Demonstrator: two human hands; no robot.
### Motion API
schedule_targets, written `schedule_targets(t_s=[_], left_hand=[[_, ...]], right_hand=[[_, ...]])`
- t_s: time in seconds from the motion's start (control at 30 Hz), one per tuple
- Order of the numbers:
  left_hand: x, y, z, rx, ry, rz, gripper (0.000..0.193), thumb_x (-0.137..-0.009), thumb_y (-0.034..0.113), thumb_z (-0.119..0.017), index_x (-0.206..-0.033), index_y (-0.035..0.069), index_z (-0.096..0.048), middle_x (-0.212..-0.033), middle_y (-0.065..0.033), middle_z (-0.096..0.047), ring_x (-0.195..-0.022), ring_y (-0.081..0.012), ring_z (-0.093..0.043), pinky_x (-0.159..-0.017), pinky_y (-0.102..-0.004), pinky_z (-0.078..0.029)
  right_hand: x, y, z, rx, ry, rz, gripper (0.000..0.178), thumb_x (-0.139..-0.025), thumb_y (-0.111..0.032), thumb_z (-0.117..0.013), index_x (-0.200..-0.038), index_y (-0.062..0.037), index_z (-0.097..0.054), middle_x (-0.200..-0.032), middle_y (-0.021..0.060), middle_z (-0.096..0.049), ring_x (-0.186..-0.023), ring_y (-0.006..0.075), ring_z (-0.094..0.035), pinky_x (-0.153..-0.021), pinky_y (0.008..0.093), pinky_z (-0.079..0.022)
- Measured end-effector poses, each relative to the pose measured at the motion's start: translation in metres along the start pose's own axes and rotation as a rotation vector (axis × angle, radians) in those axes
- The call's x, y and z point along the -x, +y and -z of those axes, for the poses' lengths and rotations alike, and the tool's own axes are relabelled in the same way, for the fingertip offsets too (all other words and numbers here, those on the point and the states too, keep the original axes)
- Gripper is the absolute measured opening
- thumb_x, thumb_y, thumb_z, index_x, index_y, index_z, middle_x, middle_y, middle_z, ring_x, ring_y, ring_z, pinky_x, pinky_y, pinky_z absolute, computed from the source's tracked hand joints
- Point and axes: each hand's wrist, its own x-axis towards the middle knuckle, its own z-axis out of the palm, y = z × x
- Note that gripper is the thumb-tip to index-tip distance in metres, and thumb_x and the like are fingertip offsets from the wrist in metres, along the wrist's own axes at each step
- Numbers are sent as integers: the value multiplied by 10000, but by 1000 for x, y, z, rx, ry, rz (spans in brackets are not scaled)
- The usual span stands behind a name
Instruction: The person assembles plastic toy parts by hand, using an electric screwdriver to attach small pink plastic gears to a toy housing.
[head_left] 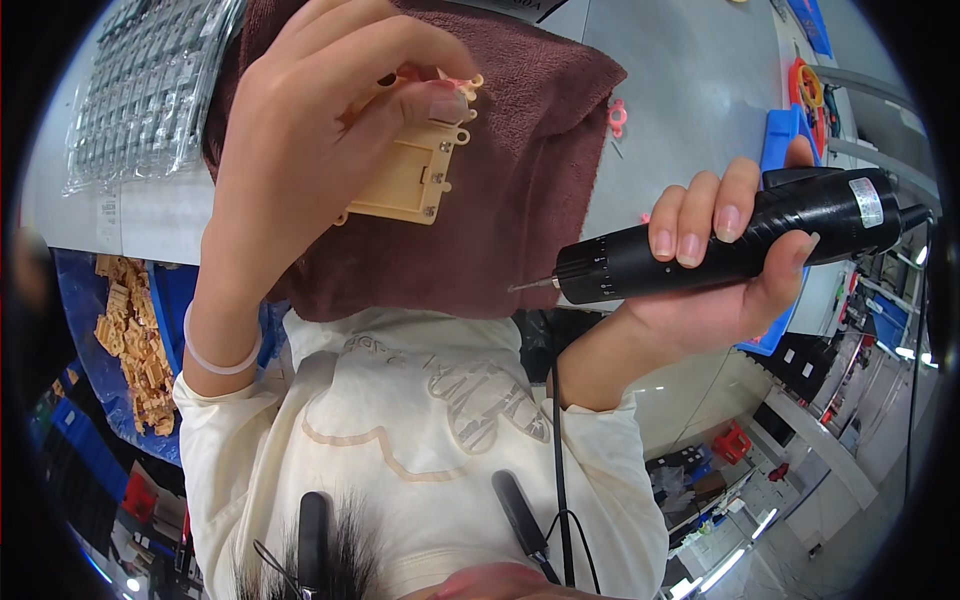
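Head view: a tan plate (pixel 410 165) is gripped in the left hand (pixel 300 130) over a towel (pixel 530 180), a driver (pixel 720 240) clasped in the right hand (pixel 720 270), bit not yet applied.

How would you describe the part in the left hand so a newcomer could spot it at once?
Start at the brown towel spread on the grey table. Over its left half, the left hand holds a flat tan plastic plate with small screw lugs along its edge. Similar tan parts lie heaped at far left, but only this one is held.
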Motion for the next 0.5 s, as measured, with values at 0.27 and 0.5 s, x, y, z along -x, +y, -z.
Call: schedule_targets(t_s=[0.27,0.5], left_hand=[[8,-3,1,405,-27,243,147,-712,-27,-711,-842,-7,-644,-827,-44,-611,-745,-124,-576,-681,-222,-459],[4,-2,-5,230,-5,80,127,-704,-7,-721,-815,31,-672,-915,-60,-609,-772,-141,-576,-697,-234,-467]], right_hand=[[-9,3,1,-18,21,-20,565,-934,-311,-506,-1341,12,-285,-771,86,-441,-537,154,-444,-489,309,-417],[-14,8,-3,-32,-7,-34,562,-938,-316,-501,-1337,19,-290,-771,86,-436,-545,151,-441,-489,306,-408]])
